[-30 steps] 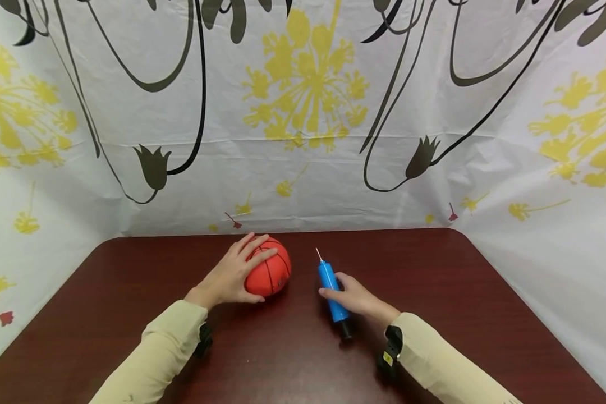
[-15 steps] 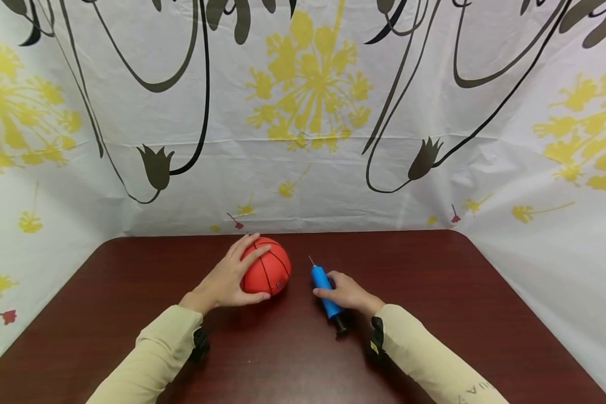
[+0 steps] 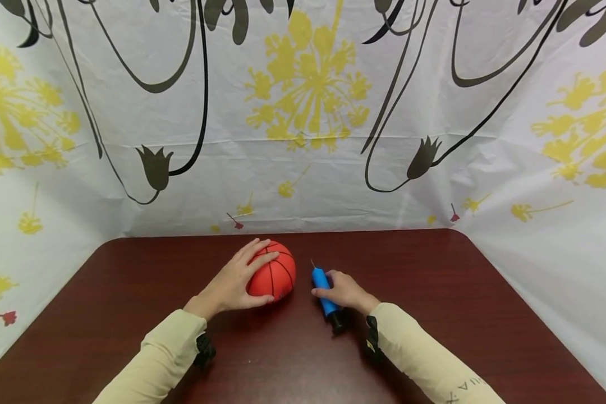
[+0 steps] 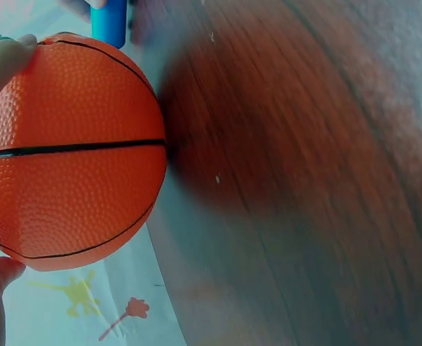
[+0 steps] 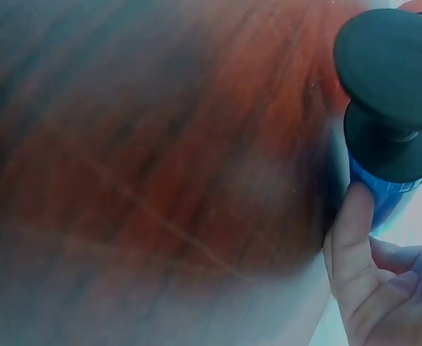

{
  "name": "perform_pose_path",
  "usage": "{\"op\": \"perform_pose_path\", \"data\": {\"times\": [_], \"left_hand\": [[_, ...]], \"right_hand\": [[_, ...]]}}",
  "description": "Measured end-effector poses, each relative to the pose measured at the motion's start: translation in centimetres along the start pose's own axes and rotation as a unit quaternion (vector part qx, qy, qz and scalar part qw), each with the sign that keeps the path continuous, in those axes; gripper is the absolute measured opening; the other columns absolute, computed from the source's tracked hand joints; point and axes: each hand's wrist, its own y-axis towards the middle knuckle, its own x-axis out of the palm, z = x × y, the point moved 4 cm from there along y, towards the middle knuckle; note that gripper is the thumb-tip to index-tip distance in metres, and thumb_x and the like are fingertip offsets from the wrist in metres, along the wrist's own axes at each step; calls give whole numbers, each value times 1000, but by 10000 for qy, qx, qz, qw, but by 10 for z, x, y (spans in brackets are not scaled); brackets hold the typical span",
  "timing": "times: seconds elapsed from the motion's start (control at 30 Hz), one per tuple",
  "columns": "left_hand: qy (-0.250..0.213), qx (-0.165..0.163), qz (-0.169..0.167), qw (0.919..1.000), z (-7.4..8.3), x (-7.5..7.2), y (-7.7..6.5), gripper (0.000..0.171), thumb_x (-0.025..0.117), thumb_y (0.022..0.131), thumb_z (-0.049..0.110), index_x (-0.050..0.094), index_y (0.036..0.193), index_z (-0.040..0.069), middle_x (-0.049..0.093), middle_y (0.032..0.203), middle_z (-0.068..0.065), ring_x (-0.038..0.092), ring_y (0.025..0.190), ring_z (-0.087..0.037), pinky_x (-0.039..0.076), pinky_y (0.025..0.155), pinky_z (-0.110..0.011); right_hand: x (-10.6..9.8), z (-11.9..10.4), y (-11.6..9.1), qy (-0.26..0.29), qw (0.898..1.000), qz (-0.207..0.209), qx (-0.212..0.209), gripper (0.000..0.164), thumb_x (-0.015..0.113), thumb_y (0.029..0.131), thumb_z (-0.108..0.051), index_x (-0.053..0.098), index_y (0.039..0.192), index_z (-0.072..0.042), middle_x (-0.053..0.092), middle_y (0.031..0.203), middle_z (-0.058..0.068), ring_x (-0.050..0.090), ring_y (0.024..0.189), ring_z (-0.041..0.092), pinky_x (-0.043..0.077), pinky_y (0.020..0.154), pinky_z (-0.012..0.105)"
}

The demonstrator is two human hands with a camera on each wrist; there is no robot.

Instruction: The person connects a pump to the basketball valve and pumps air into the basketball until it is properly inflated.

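A small orange-red basketball (image 3: 278, 275) with black seams is gripped by my left hand (image 3: 234, 278), fingers spread over its top and left side, thumb at its near side. In the left wrist view the basketball (image 4: 74, 115) fills the left part, held between fingers and thumb. My right hand (image 3: 348, 292) holds a blue ball pump (image 3: 320, 278) by its barrel. A thin needle (image 3: 313, 264) sticks out of its far end, pointing away and slightly left, apart from the ball. The right wrist view shows the pump's black handle (image 5: 391, 68) close up, with the right thumb and fingers around the barrel.
Both hands are over a dark reddish-brown table (image 3: 283, 359) with rounded far corners. Behind and beside it hangs a white sheet (image 3: 222, 191) with yellow, grey and red plant prints.
The pump has shifted left and nearer to me in my right hand, most of it in the first half second. The basketball has turned in my left hand and moved slightly right and nearer.
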Motion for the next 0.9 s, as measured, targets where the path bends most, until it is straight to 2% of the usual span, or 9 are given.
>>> {"op": "perform_pose_path", "data": {"times": [0.17, 0.3, 0.4, 0.5, 0.67, 0.9], "left_hand": [[-245, -128, 47, 9996, 0, 0, 0, 82, 74, 61, 41, 40, 131, 16, 24, 141, -7, 21, 127, -34, 41, 83, -50], [-526, -556, -20, 9971, -5, 2, -3, 88, 75, 60, 44, 35, 135, 18, 19, 144, -5, 18, 129, -35, 40, 83, -51], [-800, -1007, -86, 9917, -10, 4, -7, 91, 74, 61, 46, 31, 137, 21, 17, 144, -4, 16, 129, -33, 42, 81, -51], [-1009, -1272, -31, 9867, -13, 4, -10, 93, 75, 60, 45, 30, 137, 21, 18, 143, -6, 19, 128, -32, 43, 80, -50], [-1164, -1372, 84, 9836, -16, 4, -10, 92, 77, 60, 41, 30, 137, 20, 19, 142, -7, 24, 124, -31, 43, 80, -49], [-1139, -1445, 181, 9828, -16, 4, -13, 94, 76, 61, 42, 27, 138, 22, 15, 144, -6, 23, 125, -31, 44, 78, -49]], "right_hand": [[1, 1, 2, 135, 9999, -14, 64, 58, 66, 78, -29, 46, 118, 8, 55, 99, 16, 53, 76, 21, 49, 60, 33], [2, 3, 3, 272, 9996, -45, 103, 59, 66, 77, -29, 46, 118, 9, 54, 99, 17, 54, 75, 21, 50, 55, 32], [2, 4, 3, 287, 9995, -79, 95, 61, 66, 77, -30, 45, 119, 9, 54, 101, 17, 54, 77, 21, 50, 58, 33], [2, 5, 4, 260, 9996, -83, 52, 61, 66, 77, -30, 46, 119, 8, 55, 101, 17, 54, 78, 21, 49, 61, 34], [0, 6, 4, 281, 9996, -74, 13, 60, 67, 76, -30, 47, 118, 8, 55, 97, 14, 54, 76, 19, 49, 58, 32], [-3, 8, 1, 485, 9987, -152, -1, 63, 70, 73, -29, 46, 119, 8, 55, 91, 12, 54, 69, 17, 48, 48, 30]]}}
